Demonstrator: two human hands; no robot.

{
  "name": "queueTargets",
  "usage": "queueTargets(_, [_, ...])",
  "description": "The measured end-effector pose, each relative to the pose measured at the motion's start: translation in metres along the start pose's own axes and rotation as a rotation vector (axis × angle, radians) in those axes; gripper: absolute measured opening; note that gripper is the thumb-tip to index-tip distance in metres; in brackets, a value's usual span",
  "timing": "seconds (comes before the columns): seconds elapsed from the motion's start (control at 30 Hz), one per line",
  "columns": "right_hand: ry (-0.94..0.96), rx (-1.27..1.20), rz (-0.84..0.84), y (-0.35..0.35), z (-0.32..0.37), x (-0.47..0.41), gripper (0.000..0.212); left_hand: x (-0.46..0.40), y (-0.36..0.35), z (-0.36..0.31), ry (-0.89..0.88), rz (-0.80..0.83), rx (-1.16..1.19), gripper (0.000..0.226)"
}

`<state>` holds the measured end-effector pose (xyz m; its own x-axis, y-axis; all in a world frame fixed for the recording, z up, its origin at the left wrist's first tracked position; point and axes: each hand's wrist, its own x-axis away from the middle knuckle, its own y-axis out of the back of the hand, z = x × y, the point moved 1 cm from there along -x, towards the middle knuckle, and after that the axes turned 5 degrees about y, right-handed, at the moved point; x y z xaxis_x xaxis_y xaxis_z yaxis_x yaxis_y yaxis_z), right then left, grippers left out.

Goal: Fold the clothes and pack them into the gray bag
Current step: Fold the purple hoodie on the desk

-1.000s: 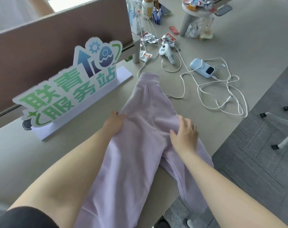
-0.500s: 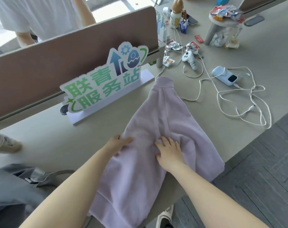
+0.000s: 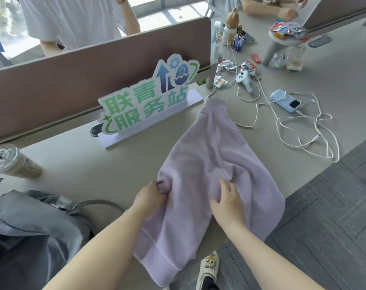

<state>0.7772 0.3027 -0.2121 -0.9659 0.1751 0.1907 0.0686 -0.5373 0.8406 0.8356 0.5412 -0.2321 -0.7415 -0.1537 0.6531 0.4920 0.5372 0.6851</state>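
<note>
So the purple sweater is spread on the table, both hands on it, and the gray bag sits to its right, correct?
Not quite: in the head view the gray bag sits left of the purple sweater, not right. Both hands, left and right, are on it.

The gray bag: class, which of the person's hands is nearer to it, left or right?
Left. The left hand grips the lilac garment's edge on the side facing the gray bag; the right hand rests further across the garment, away from the bag.
</note>
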Motion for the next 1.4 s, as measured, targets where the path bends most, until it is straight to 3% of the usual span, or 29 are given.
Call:
queueTargets(0.1, [-0.32, -0.245, 0.019, -0.011, 0.006, 0.033, 0.047, -0.002, 0.014, 0.008, -0.023, 0.106, 0.059, 0.069])
queueTargets(0.2, [-0.523, -0.421, 0.123, -0.03, 0.022, 0.054, 0.03, -0.001, 0.018, 0.022, -0.041, 0.121, -0.027, 0.049])
queueTargets(0.27, [-0.555, -0.471, 0.105, -0.042, 0.027, 0.063, 0.027, 0.0, 0.019, 0.027, -0.069, 0.158, -0.089, 0.035])
queueTargets(0.43, [-0.65, -0.714, -0.277, -0.022, 0.03, 0.063, 0.018, 0.003, 0.021, 0.044, -0.059, 0.092, 0.104, 0.041])
queueTargets(0.53, [-0.634, -0.812, -0.233, -0.014, 0.036, 0.06, 0.023, 0.012, 0.014, 0.048, -0.098, -0.066, 0.058, 0.039])
queueTargets(0.63, [-0.525, -0.994, -0.175, -0.008, 0.06, 0.054, 0.017, 0.039, 0.026, 0.024, -0.357, -0.153, 0.194, 0.043])
queueTargets(0.7, [-0.436, -1.07, -0.108, -0.003, 0.079, 0.049, 0.015, 0.058, 0.036, 0.01, -0.452, 0.045, 0.319, 0.048])
queueTargets(0.8, [-0.355, -1.132, -0.014, 0.008, 0.103, 0.043, 0.017, 0.08, 0.046, 0.003, -0.473, 0.424, 0.364, 0.082])
queueTargets(0.87, [-0.325, -1.222, 0.045, 0.017, 0.114, 0.039, 0.021, 0.084, 0.044, 0.007, -0.476, 0.479, 0.319, 0.09])
queueTargets(1.03, [-0.19, -1.317, 0.277, 0.033, 0.128, 0.034, 0.027, 0.079, 0.044, 0.014, -0.34, 0.007, 0.215, 0.032])
queueTargets(1.1, [-0.199, -1.193, 0.221, 0.033, 0.12, 0.038, 0.028, 0.075, 0.058, 0.013, -0.299, -0.074, 0.291, 0.019])
queueTargets(1.2, [-0.337, -0.851, 0.066, 0.015, 0.09, 0.049, 0.021, 0.068, 0.091, 0.013, -0.16, -0.14, 0.562, 0.017])
queueTargets(1.27, [-0.418, -0.684, 0.106, -0.002, 0.076, 0.062, 0.032, 0.065, 0.108, 0.012, -0.144, -0.11, 0.683, 0.019])
queueTargets(1.33, [-0.448, -0.77, 0.242, -0.016, 0.076, 0.075, 0.06, 0.063, 0.118, 0.007, -0.209, -0.093, 0.666, 0.022])
queueTargets(1.4, [-0.367, -0.895, 0.384, -0.025, 0.085, 0.082, 0.066, 0.065, 0.128, -0.003, -0.317, -0.112, 0.59, 0.03])
